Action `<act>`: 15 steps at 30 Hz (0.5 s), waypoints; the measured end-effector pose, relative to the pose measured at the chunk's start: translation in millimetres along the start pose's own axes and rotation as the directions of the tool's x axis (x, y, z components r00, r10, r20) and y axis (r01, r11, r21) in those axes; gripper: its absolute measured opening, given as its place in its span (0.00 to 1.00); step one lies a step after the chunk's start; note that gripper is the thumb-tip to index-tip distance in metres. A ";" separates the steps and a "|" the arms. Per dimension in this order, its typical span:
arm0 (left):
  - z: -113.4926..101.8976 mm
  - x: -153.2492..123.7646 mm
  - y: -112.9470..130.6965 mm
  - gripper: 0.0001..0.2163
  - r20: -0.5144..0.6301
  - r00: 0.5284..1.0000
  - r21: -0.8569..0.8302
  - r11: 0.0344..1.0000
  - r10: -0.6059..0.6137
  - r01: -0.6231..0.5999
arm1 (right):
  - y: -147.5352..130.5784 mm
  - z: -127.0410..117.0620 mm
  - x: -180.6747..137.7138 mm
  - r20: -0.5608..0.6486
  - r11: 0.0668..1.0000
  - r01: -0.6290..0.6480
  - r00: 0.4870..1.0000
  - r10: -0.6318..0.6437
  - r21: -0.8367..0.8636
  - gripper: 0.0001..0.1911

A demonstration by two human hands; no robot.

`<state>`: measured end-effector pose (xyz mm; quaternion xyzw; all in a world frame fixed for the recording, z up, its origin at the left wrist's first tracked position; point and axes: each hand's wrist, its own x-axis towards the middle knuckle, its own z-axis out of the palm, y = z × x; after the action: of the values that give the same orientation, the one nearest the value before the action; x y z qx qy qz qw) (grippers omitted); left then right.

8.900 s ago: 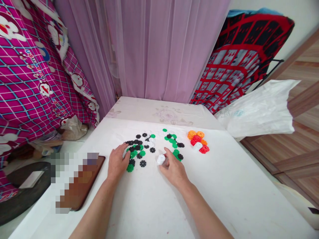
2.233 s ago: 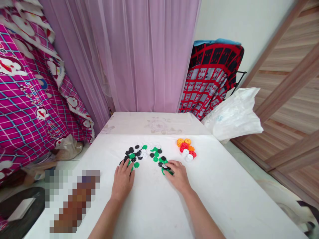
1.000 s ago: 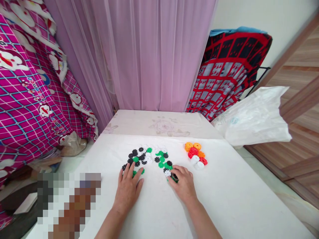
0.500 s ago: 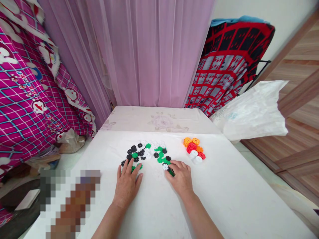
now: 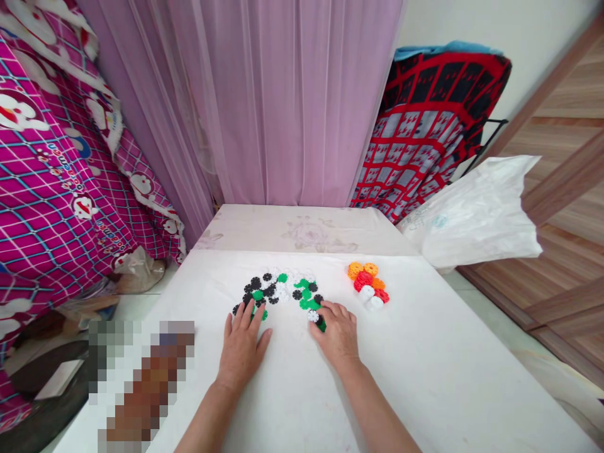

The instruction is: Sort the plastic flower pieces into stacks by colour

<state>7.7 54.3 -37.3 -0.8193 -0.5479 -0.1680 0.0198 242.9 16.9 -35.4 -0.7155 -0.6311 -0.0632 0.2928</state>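
Note:
Several flat snowflake discs in black, green and white (image 5: 279, 292) lie scattered on a white table (image 5: 425, 377). My left hand (image 5: 241, 346) lies flat with fingers spread, its fingertips on the near left discs. My right hand (image 5: 336, 333) rests knuckles up with fingers curled over a green disc and a black disc by a white disc (image 5: 313, 315). To the right sits a small heap of stacked orange, red and white discs (image 5: 368, 286).
A blurred brown object (image 5: 141, 384) lies at the table's left edge. A white plastic bag (image 5: 476, 214) sits right of the table. Pink curtains (image 5: 283, 100) hang behind, patterned blankets at both sides, a wooden door at right.
My right hand has slid a little left and back along the near edge of the pile, still curled over discs. The left hand stays flat in place.

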 end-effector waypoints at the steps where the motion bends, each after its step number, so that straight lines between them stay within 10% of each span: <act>1: 0.8 0.7 0.0 0.24 0.005 1.000 0.012 1.000 0.011 -0.011 | -0.4 0.6 0.3 -0.008 1.000 0.002 1.000 -0.002 0.002 0.06; 15: -0.1 4.3 -1.5 0.20 0.007 1.000 -0.038 0.999 0.015 -0.015 | -34.6 0.5 6.3 -0.015 0.997 0.053 0.999 -0.052 0.064 0.07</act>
<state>7.8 58.8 -36.1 -0.8243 -0.5384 -0.1753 0.0037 211.4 23.7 -21.2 -0.6886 -0.6493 -0.0553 0.3182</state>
